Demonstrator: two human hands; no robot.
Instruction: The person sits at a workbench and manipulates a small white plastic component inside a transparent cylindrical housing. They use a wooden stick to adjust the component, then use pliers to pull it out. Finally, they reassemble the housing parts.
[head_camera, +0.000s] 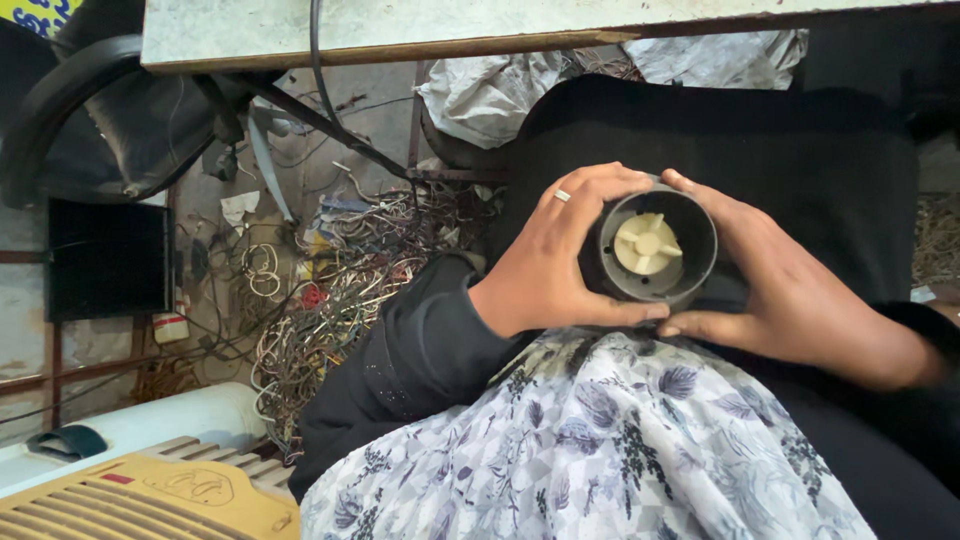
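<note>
Floral cloth (600, 450) lay over the lap, nearest the lens; both hands held a round part just above it.
Left hand (560, 255) and right hand (790, 280) were curled closed around a dark grey cup (657, 247), cream hub (648, 244) facing up. Left hand wore a ring (562, 196). Wire tangle (330, 290) covered the floor at left, under the bench (400, 30).

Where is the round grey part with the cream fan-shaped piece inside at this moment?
In the head view, right of centre, the round grey housing is held between the left hand and right hand, over the lap, just above the floral cloth.
</note>
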